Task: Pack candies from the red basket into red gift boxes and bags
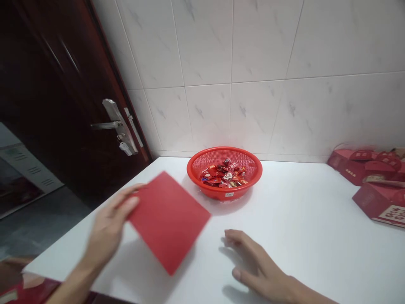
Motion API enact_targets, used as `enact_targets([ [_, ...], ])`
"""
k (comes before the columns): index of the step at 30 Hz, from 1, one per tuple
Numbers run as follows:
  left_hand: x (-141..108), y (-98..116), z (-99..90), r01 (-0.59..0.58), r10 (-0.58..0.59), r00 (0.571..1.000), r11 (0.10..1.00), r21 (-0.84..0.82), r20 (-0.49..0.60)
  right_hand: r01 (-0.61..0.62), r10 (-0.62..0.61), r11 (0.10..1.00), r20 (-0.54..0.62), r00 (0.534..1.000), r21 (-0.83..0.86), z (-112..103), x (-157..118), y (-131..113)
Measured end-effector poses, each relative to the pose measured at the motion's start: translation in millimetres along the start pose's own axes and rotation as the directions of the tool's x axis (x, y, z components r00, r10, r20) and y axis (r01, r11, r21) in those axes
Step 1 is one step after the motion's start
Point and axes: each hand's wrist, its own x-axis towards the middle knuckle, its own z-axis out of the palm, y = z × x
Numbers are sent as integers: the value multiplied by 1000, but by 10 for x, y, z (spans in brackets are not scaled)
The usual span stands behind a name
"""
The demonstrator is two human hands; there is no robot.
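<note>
A flat red square piece (169,221), like card, is tilted above the white table. My left hand (109,226) pinches it at its left corner between thumb and fingers. To its right, my right hand (261,266) hovers low over the tabletop with thumb and fingers apart, holding nothing. Behind both hands, a red plastic basket (221,194) stands near the wall, with wrapped candies (226,174) in red and other colours inside it.
Red folded boxes (360,166) lie at the table's right end, one (384,202) nearer. A tiled wall (262,114) bounds the white table (303,219) behind. A dark door with a metal handle (107,125) stands left. Red items (34,289) show at bottom left.
</note>
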Motion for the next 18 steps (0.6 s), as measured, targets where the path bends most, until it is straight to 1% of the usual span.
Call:
enact_targets([
  [2,-48,31,343,56,-32,985,989,-140,172,-44,58,988,-93,994,150,-51,53,-23],
  [3,-80,56,512,81,-25,964,976,-202,266,-45,77,970,-126,989,237,-79,81,-36],
  [4,-110,83,668,90,-10,950,966,-242,312,-32,86,946,-154,984,322,-108,105,-47],
  [6,-152,128,915,79,25,945,950,-303,327,9,92,890,-198,976,455,-166,140,-64],
  [7,-159,143,1000,79,35,944,941,-329,327,23,97,871,-217,971,491,-191,149,-67],
  [10,-151,171,1136,83,58,939,918,-388,338,43,110,867,-275,955,497,-240,159,-54],
  [12,-149,191,1167,29,96,948,924,-382,304,37,120,885,-303,945,465,-249,159,-24],
  [14,-168,221,1187,-82,165,959,940,-331,231,12,140,902,-316,938,432,-247,159,27],
  [15,-184,239,1198,-147,211,958,944,-294,196,-9,157,909,-321,934,416,-244,158,59],
  [17,-221,274,1228,-299,331,934,930,-213,135,-58,194,928,-345,918,368,-240,156,133],
  [18,-240,287,1247,-386,407,908,906,-173,104,-81,207,941,-371,905,329,-238,154,168],
])
